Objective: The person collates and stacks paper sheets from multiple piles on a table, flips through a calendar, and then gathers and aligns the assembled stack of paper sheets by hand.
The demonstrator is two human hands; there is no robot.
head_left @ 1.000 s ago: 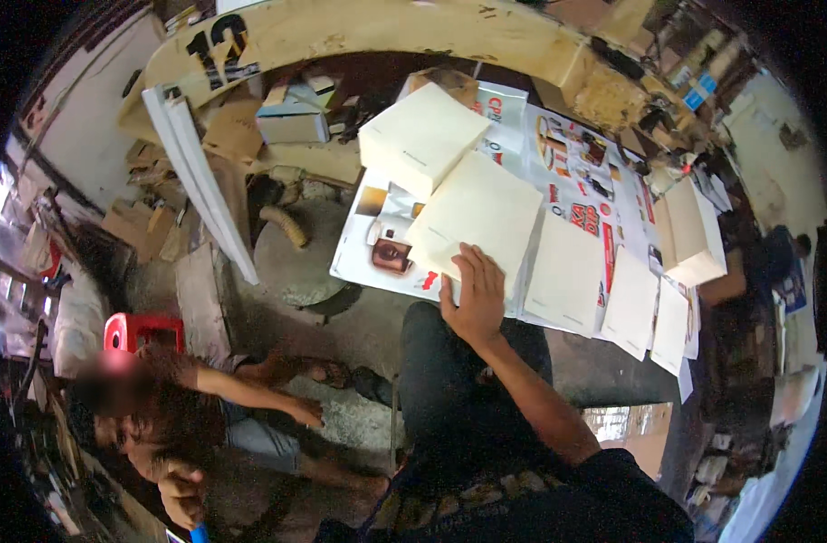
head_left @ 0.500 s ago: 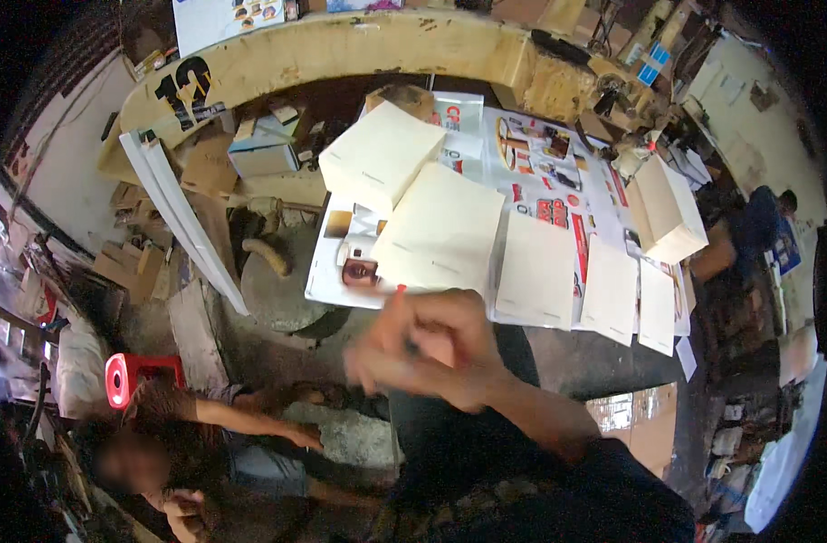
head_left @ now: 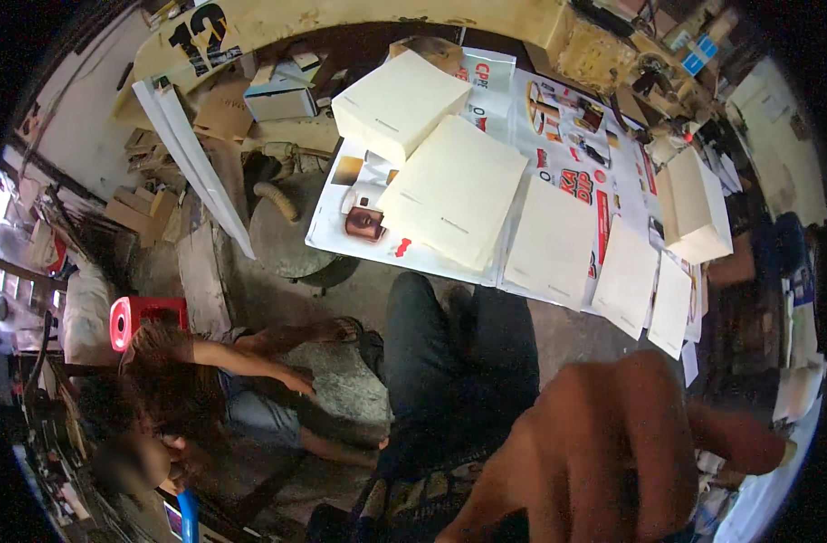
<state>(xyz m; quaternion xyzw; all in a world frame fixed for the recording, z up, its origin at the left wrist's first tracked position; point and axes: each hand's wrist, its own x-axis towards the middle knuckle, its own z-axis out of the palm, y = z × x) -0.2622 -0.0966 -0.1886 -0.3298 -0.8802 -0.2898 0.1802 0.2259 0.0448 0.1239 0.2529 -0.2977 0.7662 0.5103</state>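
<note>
- Hovering in the near right, well apart from the paper, our right hand [head_left: 603, 443] shows bent fingers; whether they grip anything is hidden, so we cannot tell.
- Our left hand is out of view, and we cannot say how it stands.
- Ahead of us, on the printed surface [head_left: 330, 233], lie the cream papers: a thick stack [head_left: 400, 101] far left, a broad stack [head_left: 454, 195] overlapping its near side, then a medium stack [head_left: 554, 240] and two narrow stacks [head_left: 626, 276] toward the right.
- Farther right we see a pale block [head_left: 698, 204].
- We judge the step in hand as a pause in handling the stacks, since none is being touched.
- Reaching the broad stack would, we think, call for moving our right hand left and farther out, fingers flat, lest the upper sheets slip.
</note>
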